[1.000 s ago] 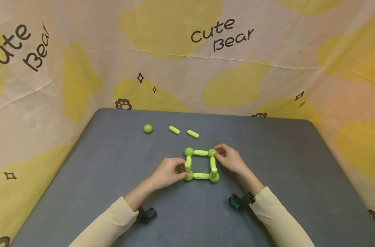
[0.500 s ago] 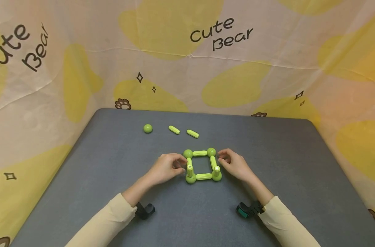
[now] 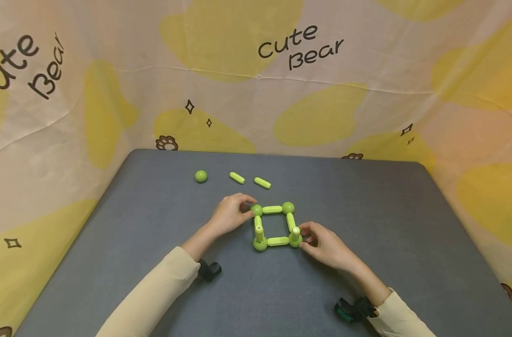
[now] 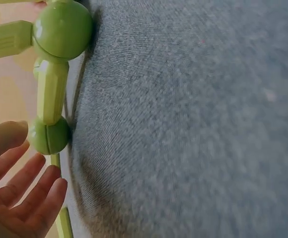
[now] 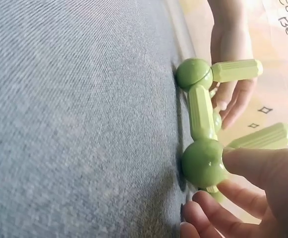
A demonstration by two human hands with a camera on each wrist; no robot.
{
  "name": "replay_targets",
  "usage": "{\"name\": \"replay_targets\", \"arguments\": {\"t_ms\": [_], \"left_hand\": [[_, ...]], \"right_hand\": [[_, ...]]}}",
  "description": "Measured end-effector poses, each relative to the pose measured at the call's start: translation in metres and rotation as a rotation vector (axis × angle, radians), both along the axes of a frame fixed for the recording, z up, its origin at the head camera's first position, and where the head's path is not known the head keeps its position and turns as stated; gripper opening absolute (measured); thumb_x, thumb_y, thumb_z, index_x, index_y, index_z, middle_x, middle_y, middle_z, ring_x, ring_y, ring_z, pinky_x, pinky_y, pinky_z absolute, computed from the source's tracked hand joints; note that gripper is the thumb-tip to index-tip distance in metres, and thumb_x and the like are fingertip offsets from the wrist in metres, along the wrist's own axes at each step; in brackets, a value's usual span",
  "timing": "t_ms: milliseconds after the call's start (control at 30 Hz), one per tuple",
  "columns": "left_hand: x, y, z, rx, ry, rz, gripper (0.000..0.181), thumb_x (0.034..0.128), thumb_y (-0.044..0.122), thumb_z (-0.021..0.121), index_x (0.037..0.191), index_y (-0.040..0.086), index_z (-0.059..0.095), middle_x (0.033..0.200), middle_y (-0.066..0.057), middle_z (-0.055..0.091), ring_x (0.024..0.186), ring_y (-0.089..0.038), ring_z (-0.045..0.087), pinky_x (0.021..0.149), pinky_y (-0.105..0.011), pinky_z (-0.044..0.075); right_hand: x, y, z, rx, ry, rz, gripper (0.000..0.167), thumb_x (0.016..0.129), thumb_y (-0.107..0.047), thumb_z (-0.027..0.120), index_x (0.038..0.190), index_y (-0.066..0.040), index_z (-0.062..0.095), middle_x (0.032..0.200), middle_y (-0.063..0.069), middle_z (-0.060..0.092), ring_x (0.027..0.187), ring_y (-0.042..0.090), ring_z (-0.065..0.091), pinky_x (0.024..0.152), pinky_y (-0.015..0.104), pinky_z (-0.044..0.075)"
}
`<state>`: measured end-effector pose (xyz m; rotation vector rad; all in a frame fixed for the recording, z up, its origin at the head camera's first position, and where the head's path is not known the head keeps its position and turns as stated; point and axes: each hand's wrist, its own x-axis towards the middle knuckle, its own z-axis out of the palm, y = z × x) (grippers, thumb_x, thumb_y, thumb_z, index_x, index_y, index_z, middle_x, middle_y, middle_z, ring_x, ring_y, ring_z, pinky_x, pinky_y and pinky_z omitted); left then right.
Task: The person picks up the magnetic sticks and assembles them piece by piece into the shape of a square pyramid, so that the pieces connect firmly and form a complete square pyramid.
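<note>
Green balls and lighter green ribbed rods form a square frame lying on the table. Two rods, the left upright rod point(image 3: 259, 232) and the right upright rod point(image 3: 295, 232), rise from the near corners. My left hand point(image 3: 232, 213) holds the far-left corner ball point(image 3: 256, 210) between thumb and fingertips; the left wrist view shows the thumb beside this ball point(image 4: 49, 136). At the near-right corner ball point(image 3: 295, 241), my right hand point(image 3: 329, 245) pinches with thumb and index finger. The right wrist view shows the thumb against that ball point(image 5: 203, 163), the other fingers lying below it.
Behind the frame lie a loose green ball point(image 3: 201, 176) and two loose rods, the left one point(image 3: 237, 178) and the right one point(image 3: 262, 183). The grey table point(image 3: 175, 187) meets a patterned cloth point(image 3: 222, 70) at its far edge. Dark straps sit on both wrists.
My left hand has moved from the near-left corner up to the far-left ball. My right hand has come down from the far-right ball to the near-right one. The frame has shifted slightly.
</note>
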<state>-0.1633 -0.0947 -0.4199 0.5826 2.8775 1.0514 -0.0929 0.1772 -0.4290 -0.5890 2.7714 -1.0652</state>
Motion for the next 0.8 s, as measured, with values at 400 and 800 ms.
{"name": "replay_targets", "arguments": {"t_ms": [400,800], "left_hand": [[-0.001,-0.001,-0.005,-0.013,-0.029,0.031,0.019,0.0793,0.017,0.071,0.098,0.017,0.068,0.097,0.001,0.066,0.083,-0.013,0.063,0.071,-0.031,0.050],[0.019,-0.013,-0.005,-0.016,-0.023,0.023,0.017,0.0787,0.020,0.072,0.095,0.018,0.068,0.093,0.003,0.066,0.077,-0.010,0.062,0.068,-0.027,0.049]], "right_hand": [[-0.011,-0.009,-0.004,-0.009,0.047,-0.054,0.032,0.080,-0.009,0.067,0.110,-0.007,0.056,0.093,0.003,0.065,0.075,0.009,0.060,0.067,0.026,0.049],[-0.024,-0.008,-0.004,0.009,0.078,-0.063,0.026,0.082,-0.006,0.064,0.108,-0.004,0.058,0.096,0.007,0.065,0.076,0.012,0.061,0.066,0.028,0.049]]}}
